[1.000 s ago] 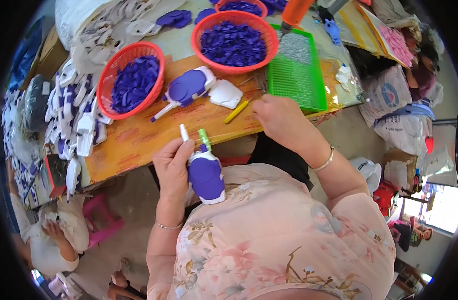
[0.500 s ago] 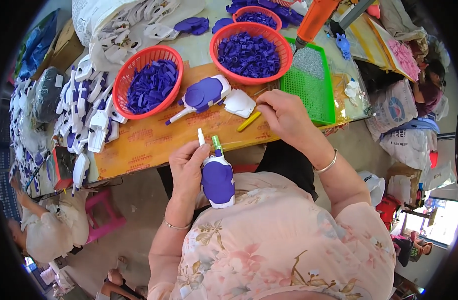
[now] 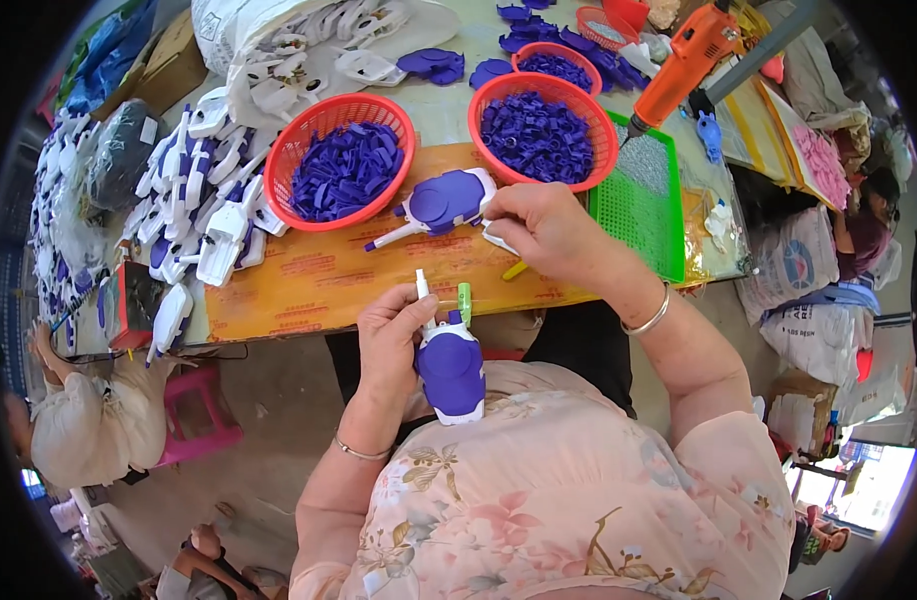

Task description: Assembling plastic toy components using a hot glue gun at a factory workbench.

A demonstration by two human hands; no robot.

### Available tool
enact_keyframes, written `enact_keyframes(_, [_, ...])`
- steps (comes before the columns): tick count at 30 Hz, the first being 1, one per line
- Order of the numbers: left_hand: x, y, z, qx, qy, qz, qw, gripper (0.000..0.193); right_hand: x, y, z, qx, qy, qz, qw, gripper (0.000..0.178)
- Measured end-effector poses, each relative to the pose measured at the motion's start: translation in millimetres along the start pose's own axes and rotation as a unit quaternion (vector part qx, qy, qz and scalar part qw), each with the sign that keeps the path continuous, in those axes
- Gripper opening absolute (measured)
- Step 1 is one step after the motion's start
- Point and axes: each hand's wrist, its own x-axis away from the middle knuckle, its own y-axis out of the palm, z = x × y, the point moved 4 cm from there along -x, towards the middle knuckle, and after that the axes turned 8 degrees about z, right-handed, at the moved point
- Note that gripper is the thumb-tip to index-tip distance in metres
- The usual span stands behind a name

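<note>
My left hand (image 3: 393, 335) is closed round the white stem of a purple-and-white plastic toy body (image 3: 450, 375), held against my front. A green-tipped purple peg (image 3: 464, 302) sticks up beside that stem. Over the table my right hand (image 3: 543, 228) is in a pinch, and whatever lies between its fingertips is too small to make out. Those fingertips are by the end of a second purple-and-white body (image 3: 448, 203), which lies flat with its stem to the left. Under the hand, a white plastic shell and a yellow stick (image 3: 515, 270) are mostly hidden.
Red baskets of purple parts (image 3: 343, 175) (image 3: 538, 140) stand behind. A green tray (image 3: 633, 235) with small metal pieces is at the right, below an orange power screwdriver (image 3: 683, 65). White-and-purple assemblies (image 3: 203, 185) pile up at left. Co-workers sit at both sides.
My right hand has moved left over the white shell, toward the second body's end, covering much of the shell and yellow stick. The whole view has shifted; my left hand keeps its hold.
</note>
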Motion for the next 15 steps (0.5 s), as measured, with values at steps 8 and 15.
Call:
enact_keyframes(8, [0,-1,0,0.038,-0.009,0.003,0.999,0.006,3,12,7,0.243,0.013,-0.099,0.965,0.01])
enact_keyframes(15, [-5,0,-3,0.035,-0.016,-0.002,0.999,0.007,18,18,5,0.231,-0.007,-0.09,0.969,0.008])
